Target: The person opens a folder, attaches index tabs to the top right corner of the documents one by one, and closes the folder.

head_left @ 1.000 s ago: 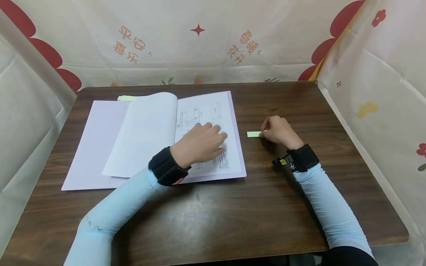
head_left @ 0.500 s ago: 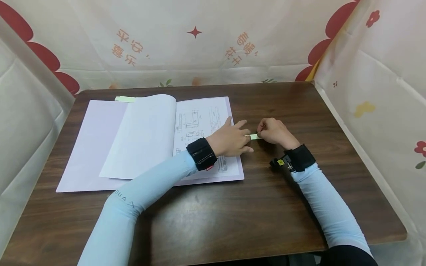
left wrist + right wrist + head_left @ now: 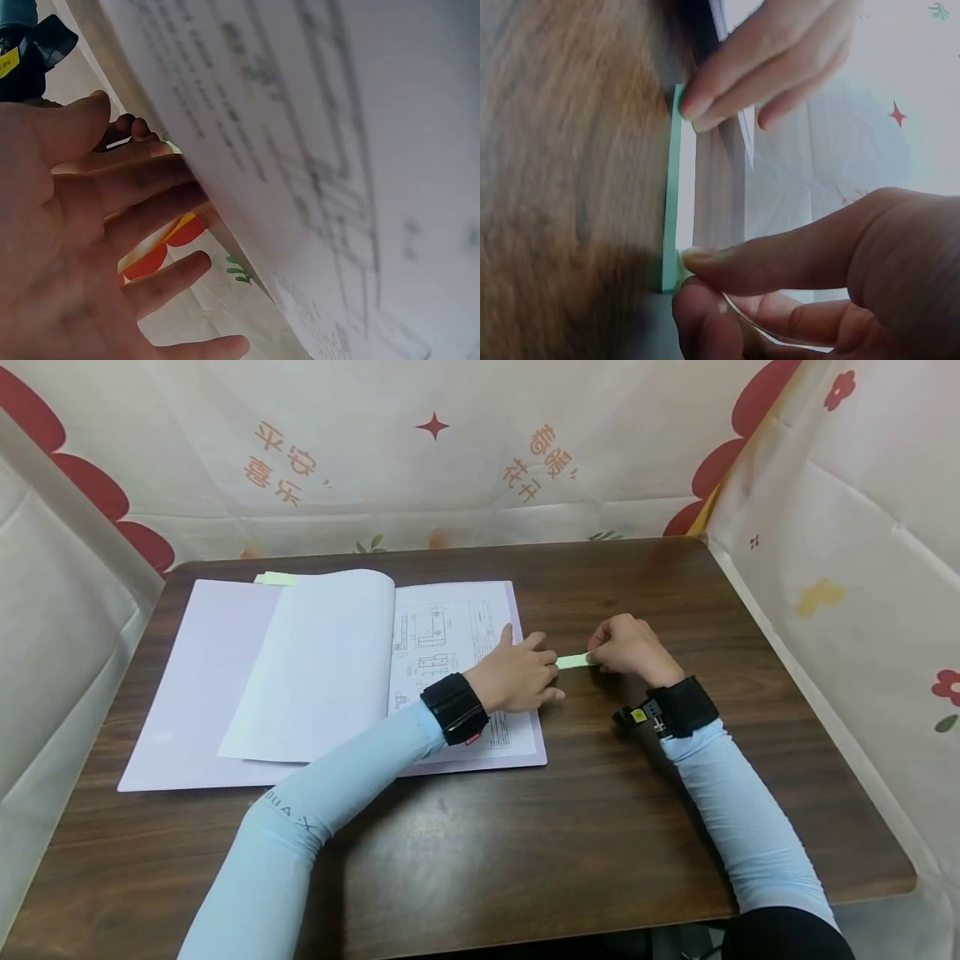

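A narrow light-green sticky note pad (image 3: 573,662) lies on the table just right of an open document in a lilac cover (image 3: 187,693). My left hand (image 3: 517,677) reaches across the printed right-hand page (image 3: 422,643), fingers spread and mostly straight. In the right wrist view, fingertips of that hand press on the far end of the pad (image 3: 671,202). At the near end, my right hand (image 3: 632,650) pinches the pad's end between thumb and forefinger. Whether it has one sheet or the whole pad is hard to tell.
A blank turned page (image 3: 318,668) bulges over the cover's left side. A pale green tab (image 3: 275,578) sticks out at its top edge. Patterned cloth (image 3: 435,468) stands around the back and sides of the brown table (image 3: 465,860).
My left hand has moved right from the printed page to the sticky note pad and spread its fingers. My right hand has stayed at the pad's right end, shifting slightly.
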A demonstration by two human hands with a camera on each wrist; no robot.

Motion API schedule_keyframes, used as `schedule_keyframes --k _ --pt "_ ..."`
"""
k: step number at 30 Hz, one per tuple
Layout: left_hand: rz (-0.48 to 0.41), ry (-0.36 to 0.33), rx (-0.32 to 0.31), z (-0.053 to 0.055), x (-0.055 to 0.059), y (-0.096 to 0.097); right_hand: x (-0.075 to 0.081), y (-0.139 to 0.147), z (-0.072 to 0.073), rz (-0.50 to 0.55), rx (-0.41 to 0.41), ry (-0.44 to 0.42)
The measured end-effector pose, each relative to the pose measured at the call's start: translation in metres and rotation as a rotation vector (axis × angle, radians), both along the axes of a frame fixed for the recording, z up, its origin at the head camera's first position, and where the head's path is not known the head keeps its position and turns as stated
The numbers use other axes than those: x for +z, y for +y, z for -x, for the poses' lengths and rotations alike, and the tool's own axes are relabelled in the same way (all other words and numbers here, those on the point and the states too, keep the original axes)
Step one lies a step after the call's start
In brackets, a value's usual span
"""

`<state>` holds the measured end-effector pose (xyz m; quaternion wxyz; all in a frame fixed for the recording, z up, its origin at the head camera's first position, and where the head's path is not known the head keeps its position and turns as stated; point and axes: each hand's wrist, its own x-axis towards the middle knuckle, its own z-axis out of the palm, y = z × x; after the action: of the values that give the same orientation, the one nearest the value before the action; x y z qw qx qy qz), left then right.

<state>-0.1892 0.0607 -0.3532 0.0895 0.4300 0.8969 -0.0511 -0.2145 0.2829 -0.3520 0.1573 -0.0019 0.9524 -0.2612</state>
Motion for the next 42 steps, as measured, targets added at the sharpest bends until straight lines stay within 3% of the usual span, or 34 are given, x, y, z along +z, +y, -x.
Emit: schedule_keyframes --k 13,20,27,31,35,42 --pt "-0.005 -0.028 0.036 -0.003 -0.002 -0.001 0.001 0.034 0.009 0.034 0.021 -0.016" --pt "-0.01 -0.065 0.067 -0.005 -0.002 0.0 0.006 0.038 0.008 0.012 0.007 0.037" --pt "0.019 -0.085 0.085 -0.015 0.004 -0.003 0.003 0.034 0.007 0.001 -0.005 0.106" --pt "-0.037 -0.095 0.088 -0.022 0.01 -0.017 0.001 0.031 0.007 0.039 -0.02 0.137" --pt "-0.111 -0.119 0.142 -0.028 0.015 -0.042 -0.001 0.028 0.007 0.083 -0.021 0.168" --pt "-0.172 -0.102 0.227 -0.041 0.01 -0.078 -0.005 0.018 0.006 0.099 -0.039 0.276"
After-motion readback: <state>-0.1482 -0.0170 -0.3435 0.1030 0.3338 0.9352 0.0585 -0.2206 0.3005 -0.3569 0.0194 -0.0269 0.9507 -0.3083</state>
